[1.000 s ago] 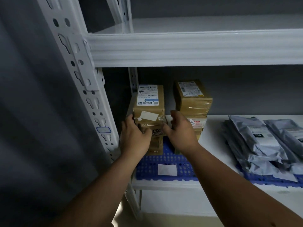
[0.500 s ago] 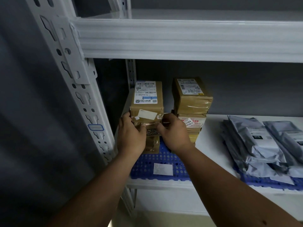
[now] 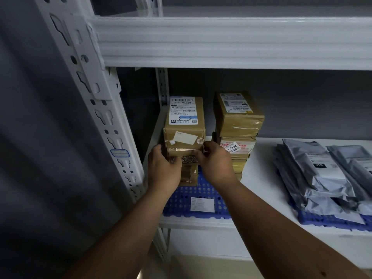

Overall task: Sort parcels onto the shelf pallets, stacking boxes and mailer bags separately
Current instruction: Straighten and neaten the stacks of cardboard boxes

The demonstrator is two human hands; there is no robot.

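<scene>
Two stacks of brown cardboard boxes stand on a blue pallet [image 3: 201,195] at the left of the shelf. The left stack is topped by a box with a white shipping label [image 3: 184,121]. My left hand [image 3: 164,168] grips the left side of that stack just under the top box. My right hand [image 3: 216,165] grips its right side at the same height. The right stack [image 3: 237,125] stands apart, just beyond my right hand. Grey mailer bags [image 3: 320,174] lie piled on a second blue pallet [image 3: 330,221] at the right.
A white perforated upright [image 3: 96,109] rises at the left. The upper shelf beam [image 3: 231,43] runs overhead. Bare white shelf board [image 3: 261,178] lies between the two pallets. A white label [image 3: 202,204] lies on the left pallet's front.
Both hands have risen a little along the left stack and closed in against its sides under the top box. The view has shifted slightly.
</scene>
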